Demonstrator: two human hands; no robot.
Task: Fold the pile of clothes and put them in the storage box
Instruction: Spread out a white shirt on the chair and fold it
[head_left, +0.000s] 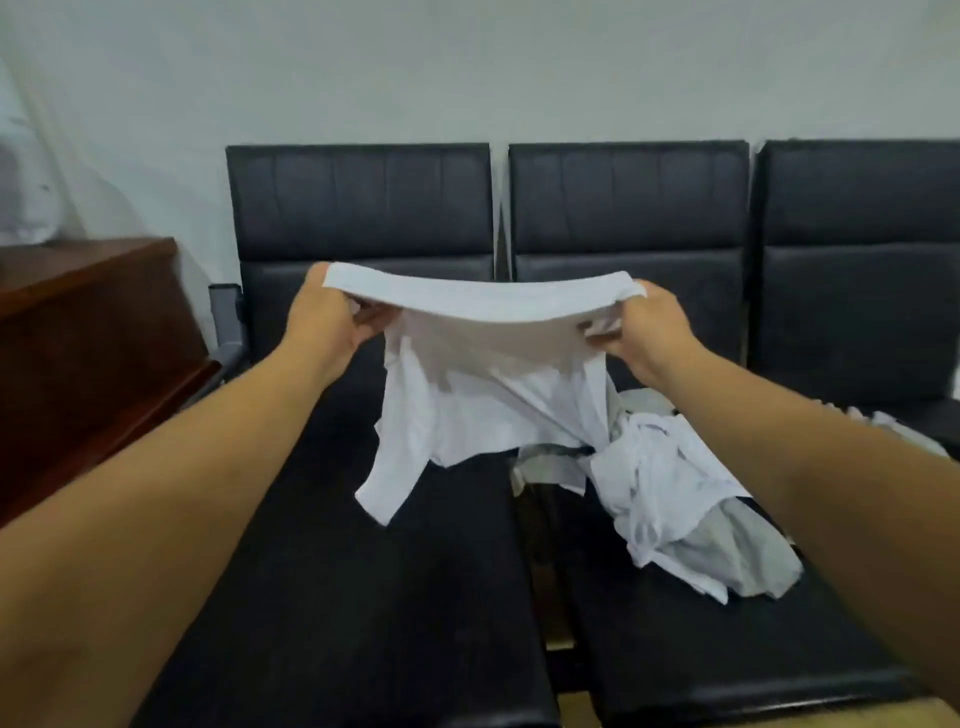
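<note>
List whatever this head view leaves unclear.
Storage box: outside the head view.
Pile: garment count unclear, crumpled together, partly behind the right forearm.
Shirt: front or back unclear; lower right part merges with the pile.
Left hand and right hand: grips partly hidden by the shirt's edge.

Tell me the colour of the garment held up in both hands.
White, plain; the head view shows the garment best.
</note>
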